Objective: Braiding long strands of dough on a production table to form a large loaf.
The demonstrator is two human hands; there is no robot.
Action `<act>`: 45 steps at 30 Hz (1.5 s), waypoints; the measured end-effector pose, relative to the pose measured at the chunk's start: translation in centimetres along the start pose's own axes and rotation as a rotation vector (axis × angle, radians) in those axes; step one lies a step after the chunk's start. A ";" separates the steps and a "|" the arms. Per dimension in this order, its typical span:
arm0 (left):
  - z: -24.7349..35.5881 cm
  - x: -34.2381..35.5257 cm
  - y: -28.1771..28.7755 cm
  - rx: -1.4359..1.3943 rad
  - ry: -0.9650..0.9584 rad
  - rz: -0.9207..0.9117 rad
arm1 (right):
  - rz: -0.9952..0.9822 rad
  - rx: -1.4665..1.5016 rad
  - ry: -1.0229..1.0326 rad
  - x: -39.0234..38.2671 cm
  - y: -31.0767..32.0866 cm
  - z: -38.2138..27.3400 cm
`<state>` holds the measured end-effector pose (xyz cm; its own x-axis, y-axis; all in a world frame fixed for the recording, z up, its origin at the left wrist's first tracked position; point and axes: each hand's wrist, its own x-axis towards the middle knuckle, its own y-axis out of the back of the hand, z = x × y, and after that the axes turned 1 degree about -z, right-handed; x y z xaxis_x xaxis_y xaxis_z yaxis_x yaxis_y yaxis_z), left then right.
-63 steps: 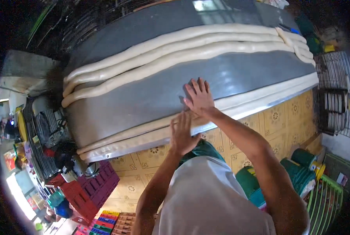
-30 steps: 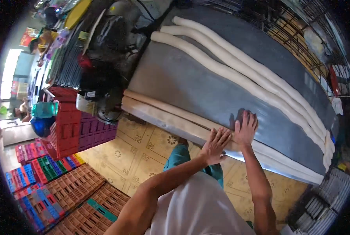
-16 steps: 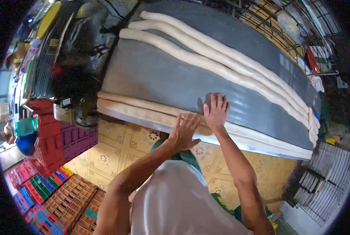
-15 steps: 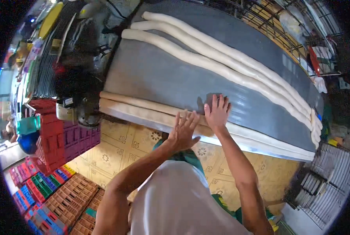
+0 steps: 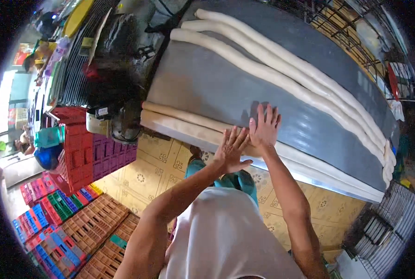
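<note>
Flat hands on soft dough at the near edge

Two long, pale dough strands (image 5: 179,126) lie side by side along the near edge of the grey tabletop (image 5: 203,79); the left hand (image 5: 233,151) is palm down over them near their middle, the right hand (image 5: 264,130) just beside it, its wrist end over the strands and its fingers reaching past them above the bare surface; the grip of both hands is slack, digits stretched and apart, clasped round nothing.

The dough should handle as soft and stretchy, light at any one spot yet weighty over such a length; it would probably sag, thin or tear if lifted from one end, so broad palms are the safer hold, or several supports spread along it; its smooth skin looks more supple than slippery, though that is a guess.

The stretch under the palms is hidden, and how firmly they press cannot be told; whether the strands are joined beneath the hands is also unclear; farther back, three thicker dough ropes (image 5: 244,67) run to a bunched end (image 5: 388,162) at the right, where the overlaps are hard to follow; the dark equipment (image 5: 117,90) at left is too dim to make out.
</note>
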<state>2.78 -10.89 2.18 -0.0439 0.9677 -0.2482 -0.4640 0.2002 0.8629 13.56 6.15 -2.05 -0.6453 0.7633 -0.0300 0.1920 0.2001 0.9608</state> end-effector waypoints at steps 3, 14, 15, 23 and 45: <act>-1.4 -0.5 0.4 -0.154 -0.062 -0.047 | 0.014 -0.096 -0.002 0.4 -0.6 -1.0; -8.0 -3.9 3.6 0.040 0.055 0.024 | -0.029 -0.221 -0.064 2.3 -2.2 -6.9; -8.5 -4.1 3.8 0.125 -0.015 0.024 | 0.001 -0.193 -0.034 2.3 -2.2 -7.3; -12.8 -5.4 4.9 -0.059 0.047 0.109 | 0.121 -0.184 -0.029 3.5 -4.2 -11.3; -21.2 -9.2 8.8 0.045 0.040 -0.011 | -0.047 -0.042 -0.023 7.1 -5.6 -22.2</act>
<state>-19.63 -21.24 2.69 -0.0748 0.9588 -0.2742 -0.4247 0.2181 0.8786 -8.49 -3.22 -1.51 -0.6355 0.7678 -0.0811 0.1307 0.2105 0.9688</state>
